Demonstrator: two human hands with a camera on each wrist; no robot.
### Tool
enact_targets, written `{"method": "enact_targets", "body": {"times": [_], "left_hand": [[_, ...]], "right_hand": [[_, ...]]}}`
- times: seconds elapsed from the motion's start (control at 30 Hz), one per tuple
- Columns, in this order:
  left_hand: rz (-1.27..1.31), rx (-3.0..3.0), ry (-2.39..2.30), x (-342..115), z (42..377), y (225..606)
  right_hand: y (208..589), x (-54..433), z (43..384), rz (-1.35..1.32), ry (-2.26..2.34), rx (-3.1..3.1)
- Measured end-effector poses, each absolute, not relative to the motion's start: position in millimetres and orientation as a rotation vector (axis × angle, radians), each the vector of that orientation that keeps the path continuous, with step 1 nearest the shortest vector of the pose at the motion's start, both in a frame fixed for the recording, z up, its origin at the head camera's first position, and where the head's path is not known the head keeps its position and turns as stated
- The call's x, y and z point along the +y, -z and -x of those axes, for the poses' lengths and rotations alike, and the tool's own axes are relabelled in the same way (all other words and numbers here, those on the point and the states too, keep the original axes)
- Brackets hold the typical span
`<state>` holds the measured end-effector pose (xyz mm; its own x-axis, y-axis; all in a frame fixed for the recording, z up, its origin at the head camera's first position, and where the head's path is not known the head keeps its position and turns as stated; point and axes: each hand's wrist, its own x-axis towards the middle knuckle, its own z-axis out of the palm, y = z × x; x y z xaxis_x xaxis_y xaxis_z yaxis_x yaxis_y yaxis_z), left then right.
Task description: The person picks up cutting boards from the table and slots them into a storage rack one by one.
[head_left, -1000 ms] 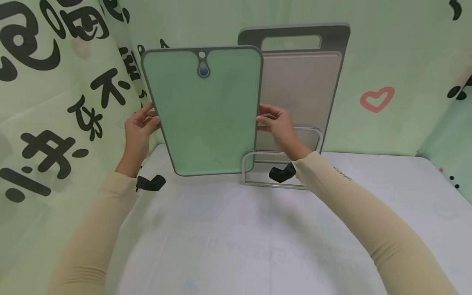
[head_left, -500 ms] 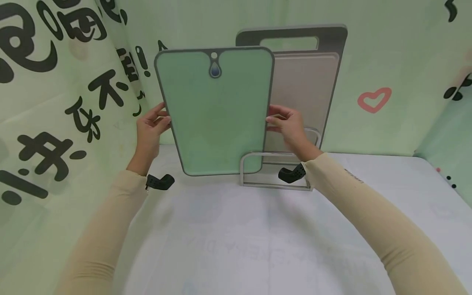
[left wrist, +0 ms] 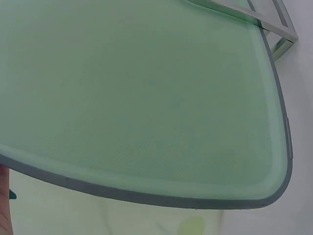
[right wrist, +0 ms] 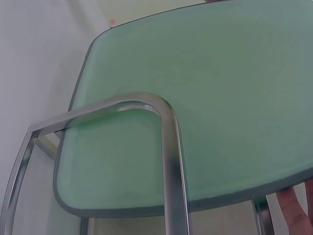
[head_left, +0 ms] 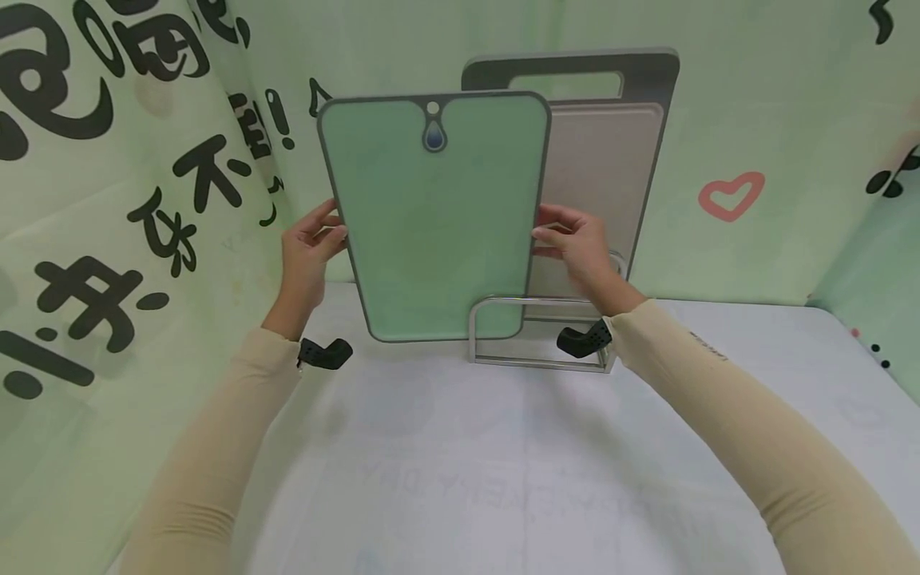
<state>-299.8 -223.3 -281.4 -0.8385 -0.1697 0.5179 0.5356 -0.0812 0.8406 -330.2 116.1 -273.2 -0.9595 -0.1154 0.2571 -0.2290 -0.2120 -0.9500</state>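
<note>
A green cutting board [head_left: 438,216] with a grey rim and a drop-shaped emblem near its top is held upright between both hands. My left hand [head_left: 307,247] pinches its left edge; my right hand [head_left: 582,243] pinches the right edge. The board's lower right part is behind the front bar of a metal rack [head_left: 539,363], its left part sticking out beyond the rack's side. In the right wrist view the rack's curved bar [right wrist: 171,147] crosses in front of the green board [right wrist: 234,98]. The left wrist view shows the board's lower corner [left wrist: 244,161] close up.
A larger beige cutting board [head_left: 596,168] with a grey handle edge stands in the rack, behind the green one. The rack rests on a white table [head_left: 460,463]. Green printed curtains [head_left: 791,96] hang behind and to the left.
The green board and both hands have moved to the right, bringing more of the board behind the rack's front bar. The rack and the beige board stay in place.
</note>
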Motion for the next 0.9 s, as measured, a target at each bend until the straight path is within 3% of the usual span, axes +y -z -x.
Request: {"method": "enact_targets", "body": {"times": [0.9], "left_hand": [[0.478, -1.775, 1.951, -193, 315, 283]], "right_hand": [[275, 152, 328, -0.423, -2.347, -1.897]]}}
